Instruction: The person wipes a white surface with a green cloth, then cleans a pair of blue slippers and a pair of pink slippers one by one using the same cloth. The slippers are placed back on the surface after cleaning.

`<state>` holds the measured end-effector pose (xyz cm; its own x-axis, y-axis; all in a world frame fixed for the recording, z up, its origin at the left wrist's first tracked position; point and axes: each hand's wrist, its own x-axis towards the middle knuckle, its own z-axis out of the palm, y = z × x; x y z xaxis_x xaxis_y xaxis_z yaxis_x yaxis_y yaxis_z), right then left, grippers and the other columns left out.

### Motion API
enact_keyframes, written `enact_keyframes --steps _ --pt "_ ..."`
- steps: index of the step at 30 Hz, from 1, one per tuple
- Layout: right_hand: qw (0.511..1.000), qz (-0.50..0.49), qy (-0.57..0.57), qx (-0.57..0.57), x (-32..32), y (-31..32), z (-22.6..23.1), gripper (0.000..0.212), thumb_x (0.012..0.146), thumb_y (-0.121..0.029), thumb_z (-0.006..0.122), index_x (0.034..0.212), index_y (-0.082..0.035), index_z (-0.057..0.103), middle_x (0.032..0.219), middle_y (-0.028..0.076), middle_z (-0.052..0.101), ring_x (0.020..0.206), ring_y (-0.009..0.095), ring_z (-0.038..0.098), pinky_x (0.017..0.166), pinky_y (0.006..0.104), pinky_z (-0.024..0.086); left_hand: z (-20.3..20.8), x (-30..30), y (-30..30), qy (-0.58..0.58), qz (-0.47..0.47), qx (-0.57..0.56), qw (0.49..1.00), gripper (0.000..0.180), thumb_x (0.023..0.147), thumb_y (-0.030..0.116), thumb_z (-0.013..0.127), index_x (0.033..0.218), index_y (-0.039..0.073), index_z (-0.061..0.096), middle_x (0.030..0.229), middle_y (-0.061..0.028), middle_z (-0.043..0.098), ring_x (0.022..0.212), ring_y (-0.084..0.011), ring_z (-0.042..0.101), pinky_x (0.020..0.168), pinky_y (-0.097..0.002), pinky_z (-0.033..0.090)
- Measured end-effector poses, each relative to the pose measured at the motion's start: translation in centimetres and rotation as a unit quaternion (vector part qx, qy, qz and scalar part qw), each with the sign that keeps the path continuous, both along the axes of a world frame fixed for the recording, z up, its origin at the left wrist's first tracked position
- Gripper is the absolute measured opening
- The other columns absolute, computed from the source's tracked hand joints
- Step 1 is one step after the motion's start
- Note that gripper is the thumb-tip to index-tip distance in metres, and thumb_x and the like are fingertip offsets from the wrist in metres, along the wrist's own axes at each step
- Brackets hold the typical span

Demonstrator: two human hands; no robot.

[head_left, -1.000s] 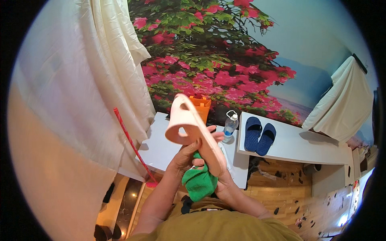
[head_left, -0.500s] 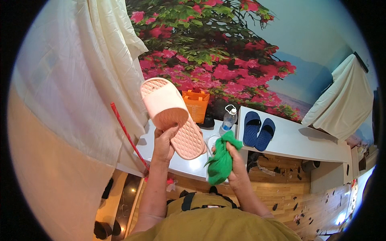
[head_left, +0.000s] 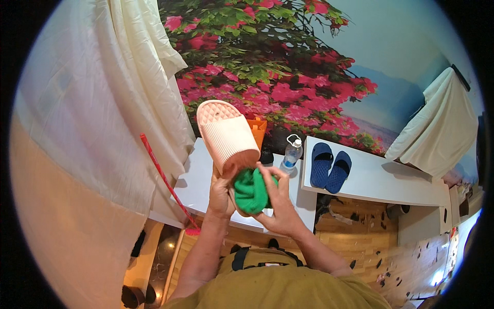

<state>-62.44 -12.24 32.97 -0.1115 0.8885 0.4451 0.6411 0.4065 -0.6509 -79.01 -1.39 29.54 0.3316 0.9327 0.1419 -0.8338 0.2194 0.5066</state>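
A pale pink slide sandal (head_left: 226, 135) is held up over the white table, its toe end pointing away from me. My left hand (head_left: 221, 194) grips it by the side, thumb on the footbed. My right hand (head_left: 280, 206) is closed on a bunched green cloth (head_left: 251, 191) and presses it against the heel part of the footbed. The cloth and my hands cover most of that heel part. On the white shelf to the right lie two dark blue slide sandals (head_left: 330, 167), side by side.
Behind the pink sandal are an orange bag (head_left: 258, 129) and a clear plastic bottle (head_left: 292, 153) on the white table (head_left: 198, 181). A red stick (head_left: 163, 177) leans at the left, near a pale curtain (head_left: 121, 92). Dark bits litter the wooden floor (head_left: 355, 242) at right.
My right hand has brought the green cloth left onto the sandal's heel part. The sandal has shifted slightly right and turned a little, hiding more of the orange bag.
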Motion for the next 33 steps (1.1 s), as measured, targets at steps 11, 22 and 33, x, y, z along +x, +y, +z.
enact_keyframes --steps 11,22,33 --pt "0.925 -0.145 0.351 -0.024 0.8 2.2 -1.1 0.068 0.097 -0.039 0.092 0.134 -0.003 0.047 0.124 0.013 0.062 0.115 0.023 0.067 0.102 0.0402 0.056 0.9 0.5 -0.6 0.056 0.011 0.029 0.998 0.079 0.113 0.018 0.068 0.177 0.016 0.021 0.16 -0.0165 0.057 0.145 -0.032 0.062 0.123 -0.0488 0.053" --pt "0.987 -0.113 0.061 0.094 -3.6 0.9 -2.5 0.059 0.101 -0.02 0.079 0.151 0.002 0.059 0.141 0.031 0.06 0.132 0.049 0.061 0.112 0.0503 0.051 2.3 2.9 -2.2 0.132 0.015 0.103 0.986 0.078 0.122 0.054 0.037 0.184 0.024 -0.001 0.173 -0.0186 0.042 0.146 -0.0332 0.06 0.125 -0.0492 0.05" --pt "0.834 -0.108 0.539 -0.046 -2.5 4.0 -0.2 0.041 0.11 -0.016 0.072 0.144 0.006 0.069 0.129 0.008 0.074 0.114 0.013 0.067 0.095 0.0309 0.057 -1.4 5.1 -4.0 0.287 0.093 0.159 0.94 0.086 0.121 0.06 0.041 0.181 0.007 0.01 0.176 -0.0131 0.036 0.157 -0.0246 0.043 0.129 -0.041 0.04"
